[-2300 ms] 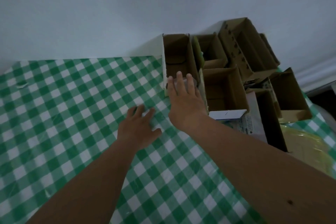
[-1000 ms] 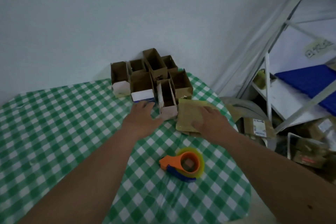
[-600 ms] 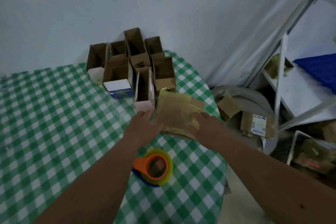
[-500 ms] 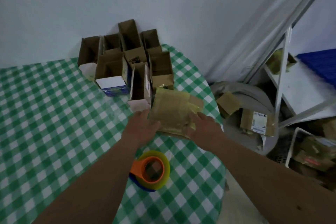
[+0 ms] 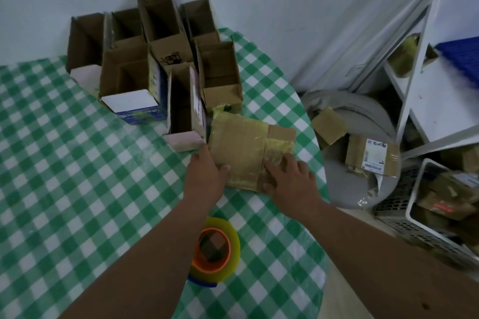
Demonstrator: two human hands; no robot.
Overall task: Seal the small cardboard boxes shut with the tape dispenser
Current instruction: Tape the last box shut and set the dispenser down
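A flat cardboard box wrapped in yellowish tape lies on the green checked table near its right edge. My left hand holds its left near edge, thumb on top. My right hand rests on the box's right near corner with fingers spread over it. The tape dispenser, orange with a yellow roll and a blue base, lies on the table nearer to me, partly under my left forearm. Several open cardboard boxes stand clustered against the wall behind.
The table's rounded edge runs just right of the taped box. On the floor to the right are a grey round lid with taped parcels, a white shelf frame and a white basket of parcels.
My hands left the open boxes at the back and came to the taped box at the table's right edge. Both hands have closed in on it; my view has swung right and down.
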